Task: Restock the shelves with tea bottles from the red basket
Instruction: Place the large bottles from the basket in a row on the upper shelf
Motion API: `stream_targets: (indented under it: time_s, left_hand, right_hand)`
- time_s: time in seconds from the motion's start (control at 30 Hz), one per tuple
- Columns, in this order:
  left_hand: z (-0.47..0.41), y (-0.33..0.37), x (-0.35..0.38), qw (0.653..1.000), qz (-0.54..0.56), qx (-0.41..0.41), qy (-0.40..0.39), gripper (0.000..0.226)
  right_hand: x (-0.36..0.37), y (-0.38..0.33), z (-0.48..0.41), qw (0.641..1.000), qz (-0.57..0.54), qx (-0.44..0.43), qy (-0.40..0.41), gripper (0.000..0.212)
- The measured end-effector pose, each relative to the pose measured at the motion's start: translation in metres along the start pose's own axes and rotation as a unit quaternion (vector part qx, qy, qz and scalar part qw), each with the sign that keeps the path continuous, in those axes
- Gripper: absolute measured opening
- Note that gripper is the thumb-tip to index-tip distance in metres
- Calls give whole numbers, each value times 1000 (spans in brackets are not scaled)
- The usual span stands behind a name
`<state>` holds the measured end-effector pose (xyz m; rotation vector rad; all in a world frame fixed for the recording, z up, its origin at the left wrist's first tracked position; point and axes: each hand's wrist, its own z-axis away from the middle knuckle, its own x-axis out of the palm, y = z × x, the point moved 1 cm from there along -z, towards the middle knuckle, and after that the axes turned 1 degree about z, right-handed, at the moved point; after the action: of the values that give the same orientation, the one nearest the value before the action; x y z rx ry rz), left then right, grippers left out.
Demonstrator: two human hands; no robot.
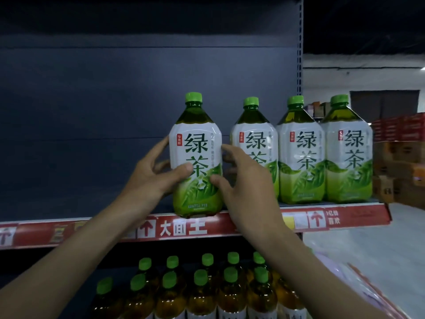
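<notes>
A large green tea bottle (196, 155) with a green cap and white-green label stands upright at the front edge of the upper shelf (345, 216). My left hand (151, 173) grips its left side, thumb across the label. My right hand (246, 180) holds its right side, fingers curled round it. Three matching bottles (301, 153) stand in a row to its right. The red basket is not in view.
The upper shelf's left part, with its dark blue back panel (92, 111), holds no bottles. On the lower shelf stand several smaller green-capped tea bottles (202, 286). Stacked cartons (400, 157) fill the aisle at the right. A red-edged object (368, 288) lies at bottom right.
</notes>
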<state>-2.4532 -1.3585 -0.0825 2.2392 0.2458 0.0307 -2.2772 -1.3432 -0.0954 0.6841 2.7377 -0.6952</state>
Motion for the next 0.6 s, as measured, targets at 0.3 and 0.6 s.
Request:
stream_targets:
  time_s: [0.3, 0.6]
  left_hand:
    - [5, -17, 12, 993, -117, 19, 5, 81]
    - [-14, -29, 24, 992, -121, -7, -30, 70]
  right_hand:
    - [-19, 45, 21, 960, 257, -38, 103, 65]
    - [-21, 66, 25, 971, 226, -13, 76, 65]
